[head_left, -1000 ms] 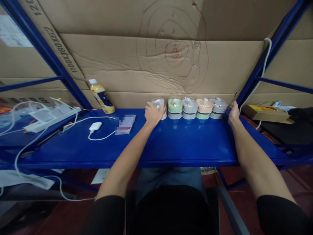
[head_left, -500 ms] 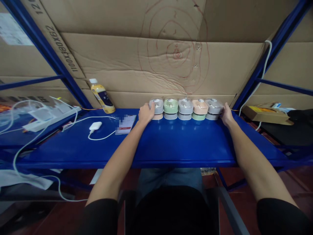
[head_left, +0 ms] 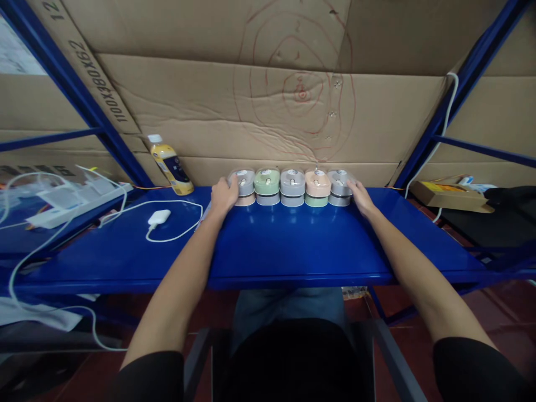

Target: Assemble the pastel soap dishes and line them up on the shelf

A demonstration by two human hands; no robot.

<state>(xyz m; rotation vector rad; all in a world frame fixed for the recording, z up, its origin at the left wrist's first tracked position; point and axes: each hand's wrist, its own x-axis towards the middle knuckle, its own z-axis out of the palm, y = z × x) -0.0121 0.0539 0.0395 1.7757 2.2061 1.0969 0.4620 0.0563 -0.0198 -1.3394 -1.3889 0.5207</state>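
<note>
while pressing container row [head_left: 292, 187] nr back edge of desk [head_left: 297, 240], touching l. end w/ part-open l. hand [head_left: 225, 194], r. end w/ part-open r. hand [head_left: 362, 197].

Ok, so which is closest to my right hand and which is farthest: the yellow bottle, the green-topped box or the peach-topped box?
From your right hand:
1. Peach-topped box, second from the right in the row.
2. Green-topped box, second from the left.
3. Yellow bottle, off to the left by the cardboard.
</note>
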